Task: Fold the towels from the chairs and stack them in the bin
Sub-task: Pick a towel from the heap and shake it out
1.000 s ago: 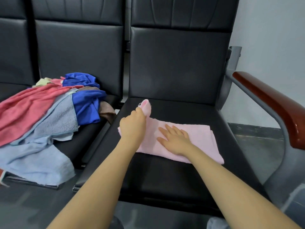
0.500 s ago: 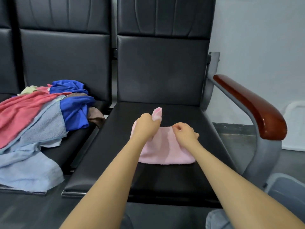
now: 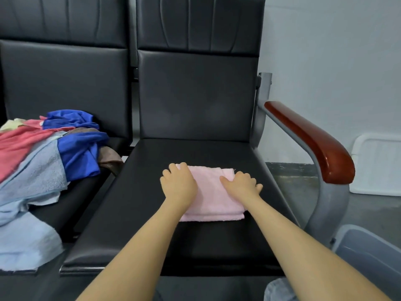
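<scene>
A pink towel (image 3: 213, 192), folded into a small rectangle, lies flat on the black seat of the right chair (image 3: 217, 242). My left hand (image 3: 179, 185) rests palm down on its left edge. My right hand (image 3: 243, 185) lies palm down on its right edge, fingers spread a little. Both hands press the towel onto the seat. A heap of unfolded towels (image 3: 43, 161) in red, blue, grey-blue and brown covers the seat of the left chair. A corner of a grey plastic bin (image 3: 368, 255) shows on the floor at the lower right.
The right chair has a red-brown armrest (image 3: 312, 140) on a grey metal frame, between the seat and the bin. A white tray-like lid (image 3: 377, 164) leans against the wall at far right. A light blue towel (image 3: 23, 240) hangs over the left chair's front edge.
The pink towel went from a long strip to a small folded rectangle. My left hand let go of the raised end, and both hands now lie flat on the towel.
</scene>
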The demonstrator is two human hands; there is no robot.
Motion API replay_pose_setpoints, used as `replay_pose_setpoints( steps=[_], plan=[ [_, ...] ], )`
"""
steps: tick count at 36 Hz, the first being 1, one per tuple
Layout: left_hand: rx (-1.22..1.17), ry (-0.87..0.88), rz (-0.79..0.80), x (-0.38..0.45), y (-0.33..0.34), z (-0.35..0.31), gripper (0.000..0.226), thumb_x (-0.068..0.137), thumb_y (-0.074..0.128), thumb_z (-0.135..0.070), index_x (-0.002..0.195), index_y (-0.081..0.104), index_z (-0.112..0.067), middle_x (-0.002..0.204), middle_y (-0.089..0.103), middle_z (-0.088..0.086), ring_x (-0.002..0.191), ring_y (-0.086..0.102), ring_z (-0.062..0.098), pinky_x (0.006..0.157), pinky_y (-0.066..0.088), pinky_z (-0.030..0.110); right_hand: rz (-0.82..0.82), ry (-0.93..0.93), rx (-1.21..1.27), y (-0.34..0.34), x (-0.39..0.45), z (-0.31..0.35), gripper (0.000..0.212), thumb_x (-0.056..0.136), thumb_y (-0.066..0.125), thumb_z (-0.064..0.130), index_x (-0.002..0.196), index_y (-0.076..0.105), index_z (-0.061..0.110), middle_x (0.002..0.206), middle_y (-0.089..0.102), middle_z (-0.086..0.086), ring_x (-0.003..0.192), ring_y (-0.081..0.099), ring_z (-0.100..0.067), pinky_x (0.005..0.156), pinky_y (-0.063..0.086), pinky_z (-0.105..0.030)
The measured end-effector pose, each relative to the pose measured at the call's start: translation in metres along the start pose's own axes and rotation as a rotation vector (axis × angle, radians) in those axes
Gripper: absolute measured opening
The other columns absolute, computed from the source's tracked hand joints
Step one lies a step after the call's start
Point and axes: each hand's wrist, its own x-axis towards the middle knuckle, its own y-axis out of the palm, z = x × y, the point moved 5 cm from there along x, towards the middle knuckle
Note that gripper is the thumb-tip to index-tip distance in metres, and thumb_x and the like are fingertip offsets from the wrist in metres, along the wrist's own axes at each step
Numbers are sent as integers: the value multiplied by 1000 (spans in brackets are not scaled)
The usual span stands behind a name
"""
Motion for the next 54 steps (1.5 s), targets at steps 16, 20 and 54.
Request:
replay_pose_setpoints(
  steps=[16,20,54],
  plan=[
    [22,-114,140,1,20,22,36,98,41,-35,119,43,-6,115,55,7,102,57,25,80,38,32,-83,-103,-159,19,-3,27,57,97,36,53,133,42,9,116,57,-8,109,49,-25,95,30,-37],
    [-7,-82,104,2,13,22,36,98,43,-26,126,35,-3,113,54,8,92,61,23,60,35,28,-120,-194,-45,13,-10,39,38,100,38,38,124,42,8,109,61,-8,95,60,-24,84,42,-37],
    [-212,749,-223,-122,-51,-277,34,102,32,-29,125,38,-5,112,50,8,87,61,28,55,30,33,-750,207,2,-210,-119,-202,40,102,32,40,117,39,4,114,57,-15,99,59,-39,72,40,-41]
  ],
)
